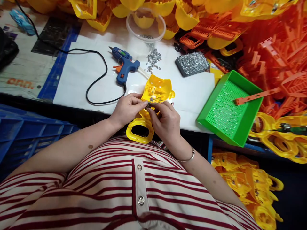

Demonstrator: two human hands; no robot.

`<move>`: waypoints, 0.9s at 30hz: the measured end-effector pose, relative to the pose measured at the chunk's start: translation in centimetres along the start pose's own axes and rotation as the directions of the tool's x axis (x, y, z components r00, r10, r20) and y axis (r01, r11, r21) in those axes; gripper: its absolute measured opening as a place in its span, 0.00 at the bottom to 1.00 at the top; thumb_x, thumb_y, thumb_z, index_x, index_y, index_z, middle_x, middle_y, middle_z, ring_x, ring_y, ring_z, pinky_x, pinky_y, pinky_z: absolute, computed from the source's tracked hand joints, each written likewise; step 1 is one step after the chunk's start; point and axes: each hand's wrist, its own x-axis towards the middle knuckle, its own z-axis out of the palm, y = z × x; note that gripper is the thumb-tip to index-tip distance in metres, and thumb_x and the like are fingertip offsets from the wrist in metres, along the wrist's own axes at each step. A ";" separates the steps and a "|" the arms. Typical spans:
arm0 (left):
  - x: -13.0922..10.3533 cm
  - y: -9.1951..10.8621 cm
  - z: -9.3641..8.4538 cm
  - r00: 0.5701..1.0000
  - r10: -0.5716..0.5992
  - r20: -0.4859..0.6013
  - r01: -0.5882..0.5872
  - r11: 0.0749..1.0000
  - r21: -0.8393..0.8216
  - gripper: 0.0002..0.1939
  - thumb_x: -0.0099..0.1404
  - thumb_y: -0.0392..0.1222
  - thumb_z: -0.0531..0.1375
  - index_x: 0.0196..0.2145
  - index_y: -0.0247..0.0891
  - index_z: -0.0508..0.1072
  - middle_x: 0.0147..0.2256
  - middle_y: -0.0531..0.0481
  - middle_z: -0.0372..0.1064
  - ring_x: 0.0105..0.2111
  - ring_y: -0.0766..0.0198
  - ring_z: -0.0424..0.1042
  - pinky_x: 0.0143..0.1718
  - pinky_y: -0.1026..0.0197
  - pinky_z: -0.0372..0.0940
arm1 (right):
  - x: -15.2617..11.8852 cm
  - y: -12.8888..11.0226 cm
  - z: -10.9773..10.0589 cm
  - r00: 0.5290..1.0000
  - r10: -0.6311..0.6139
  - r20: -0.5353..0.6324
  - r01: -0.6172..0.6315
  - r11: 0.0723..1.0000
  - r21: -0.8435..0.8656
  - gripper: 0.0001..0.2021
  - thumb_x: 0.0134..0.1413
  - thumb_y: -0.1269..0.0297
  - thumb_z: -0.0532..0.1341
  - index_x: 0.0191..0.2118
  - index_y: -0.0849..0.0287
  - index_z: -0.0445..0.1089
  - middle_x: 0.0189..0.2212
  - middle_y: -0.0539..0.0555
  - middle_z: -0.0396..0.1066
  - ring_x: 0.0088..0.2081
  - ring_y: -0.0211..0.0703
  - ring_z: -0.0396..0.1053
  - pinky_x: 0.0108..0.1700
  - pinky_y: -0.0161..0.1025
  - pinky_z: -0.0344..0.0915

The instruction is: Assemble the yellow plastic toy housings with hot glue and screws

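A yellow plastic housing (159, 84) with an oval loop handle (139, 130) lies at the table's front edge, its hollow side up. Thin wires show inside it. Over its middle, my left hand (130, 107) and my right hand (166, 119) meet, fingertips pinched together on a small dark part (148, 104) too little to name. Both hands are closed on it. A blue glue gun (124, 64) rests on white paper to the left, its nozzle pointing away to the left. The fingers partly hide the housing's narrow middle.
Small metal pieces (153, 59) lie before a clear tub (145, 25). A black tray of screws (193, 63) and a green perforated basket (230, 108) stand to the right. Orange parts (285, 70) pile beyond. A black cable (105, 73) loops across the left.
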 end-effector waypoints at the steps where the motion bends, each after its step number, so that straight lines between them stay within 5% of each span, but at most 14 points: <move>1: 0.0 0.0 0.0 1.000 0.001 0.016 -0.001 1.000 0.007 0.07 0.57 0.43 0.65 0.27 0.37 0.81 0.41 0.46 0.75 0.45 0.57 0.74 0.55 0.53 0.67 | 0.0 0.1 -0.2 1.000 0.013 0.006 -0.013 1.000 -0.002 0.10 0.61 0.62 0.58 0.39 0.58 0.75 0.33 0.56 0.73 0.31 0.41 0.68 0.32 0.38 0.66; 6: -0.5 -0.6 -0.3 0.989 0.038 0.141 -0.053 0.994 0.100 0.17 0.50 0.39 0.68 0.40 0.36 0.79 0.49 0.43 0.70 0.50 0.53 0.72 0.47 0.54 0.73 | -0.3 1.2 -1.5 0.994 0.085 0.076 -0.083 0.996 -0.029 0.09 0.61 0.61 0.58 0.40 0.58 0.75 0.33 0.55 0.73 0.31 0.40 0.68 0.34 0.38 0.66; 15: -1.0 -0.5 0.1 0.986 0.072 0.152 -0.097 0.981 0.166 0.40 0.50 0.32 0.66 0.61 0.38 0.62 0.58 0.41 0.66 0.57 0.51 0.68 0.62 0.50 0.63 | 0.1 0.5 -0.7 0.973 0.099 0.209 -0.036 0.959 -0.283 0.14 0.63 0.59 0.56 0.41 0.60 0.76 0.34 0.58 0.74 0.33 0.44 0.70 0.30 0.38 0.59; 22: -1.0 0.0 0.2 0.979 0.062 0.194 -0.129 0.927 0.353 0.41 0.52 0.33 0.65 0.64 0.38 0.61 0.49 0.44 0.69 0.54 0.51 0.68 0.61 0.52 0.61 | 0.7 -0.2 -0.8 0.948 0.180 0.264 -0.071 0.924 -0.376 0.13 0.63 0.61 0.56 0.41 0.61 0.77 0.36 0.60 0.75 0.34 0.45 0.70 0.28 0.38 0.54; 27: -1.1 0.0 0.4 0.981 0.036 0.192 -0.108 0.917 0.383 0.41 0.52 0.32 0.65 0.64 0.36 0.60 0.50 0.43 0.68 0.54 0.50 0.69 0.61 0.51 0.63 | 0.8 -0.5 -1.0 0.940 0.130 0.316 0.026 0.894 -0.447 0.14 0.63 0.64 0.53 0.39 0.61 0.76 0.35 0.59 0.74 0.29 0.41 0.66 0.25 0.37 0.46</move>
